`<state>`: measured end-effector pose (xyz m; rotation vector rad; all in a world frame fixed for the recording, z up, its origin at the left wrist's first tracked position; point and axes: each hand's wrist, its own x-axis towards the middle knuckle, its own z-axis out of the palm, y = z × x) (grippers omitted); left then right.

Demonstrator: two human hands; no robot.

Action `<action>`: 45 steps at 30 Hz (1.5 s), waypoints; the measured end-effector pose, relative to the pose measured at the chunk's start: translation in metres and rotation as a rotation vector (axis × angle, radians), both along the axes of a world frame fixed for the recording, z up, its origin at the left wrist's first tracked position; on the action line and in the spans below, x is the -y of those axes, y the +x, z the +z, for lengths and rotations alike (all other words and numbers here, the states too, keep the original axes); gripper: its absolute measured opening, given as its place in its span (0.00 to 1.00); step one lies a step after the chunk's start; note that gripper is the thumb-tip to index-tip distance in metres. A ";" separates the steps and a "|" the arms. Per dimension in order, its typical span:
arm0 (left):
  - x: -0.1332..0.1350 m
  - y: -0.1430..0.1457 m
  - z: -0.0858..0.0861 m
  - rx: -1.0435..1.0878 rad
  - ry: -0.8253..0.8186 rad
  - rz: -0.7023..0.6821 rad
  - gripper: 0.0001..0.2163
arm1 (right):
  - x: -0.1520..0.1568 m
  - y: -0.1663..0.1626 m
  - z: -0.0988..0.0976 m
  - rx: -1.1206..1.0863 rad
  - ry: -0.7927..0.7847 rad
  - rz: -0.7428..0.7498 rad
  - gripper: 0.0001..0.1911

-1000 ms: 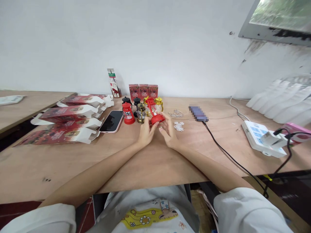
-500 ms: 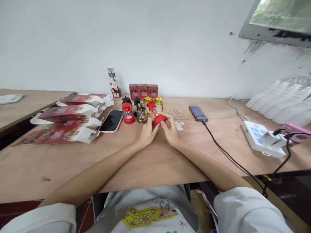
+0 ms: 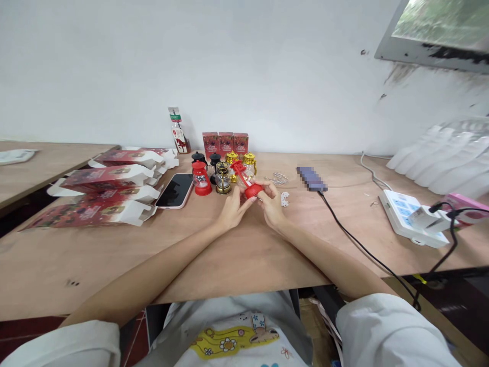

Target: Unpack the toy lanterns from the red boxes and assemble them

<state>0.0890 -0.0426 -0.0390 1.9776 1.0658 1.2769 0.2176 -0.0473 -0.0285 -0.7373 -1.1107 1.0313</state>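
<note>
A small red toy lantern [image 3: 245,179] with a clear body is held tilted above the wooden table [image 3: 244,255], its red base toward me. My left hand [image 3: 233,208] grips it from the left with fingers curled at the base. From the right, my right hand [image 3: 272,203] pinches the base rim. Just behind stand another red lantern [image 3: 200,179], a dark gold one [image 3: 222,178], two black ones [image 3: 198,157] and two gold ones [image 3: 249,161].
A phone [image 3: 175,190] lies left of the lanterns beside flat red-and-white cartons [image 3: 103,196]. Three red boxes [image 3: 225,142] and a bottle [image 3: 179,131] stand at the wall. Small white pieces [image 3: 284,199], metal clips [image 3: 278,179], a cabled device [image 3: 311,179] and a power strip [image 3: 408,216] lie right.
Both hands have shifted slightly right and turned the red lantern, so its base has dropped a little and points more toward me. Nothing else has moved.
</note>
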 end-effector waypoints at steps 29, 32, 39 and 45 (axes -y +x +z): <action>-0.005 0.010 0.008 0.828 -0.585 -0.161 0.22 | 0.008 0.004 -0.012 0.473 0.441 -0.097 0.13; -0.001 0.011 0.009 0.848 -0.595 -0.162 0.23 | 0.005 0.013 -0.009 0.676 0.667 -0.130 0.09; 0.001 0.013 0.010 0.862 -0.576 -0.207 0.22 | -0.005 0.021 -0.009 0.931 0.883 -0.293 0.06; 0.002 0.012 0.005 0.781 -0.591 -0.266 0.21 | -0.019 0.036 -0.015 1.002 1.193 -0.501 0.04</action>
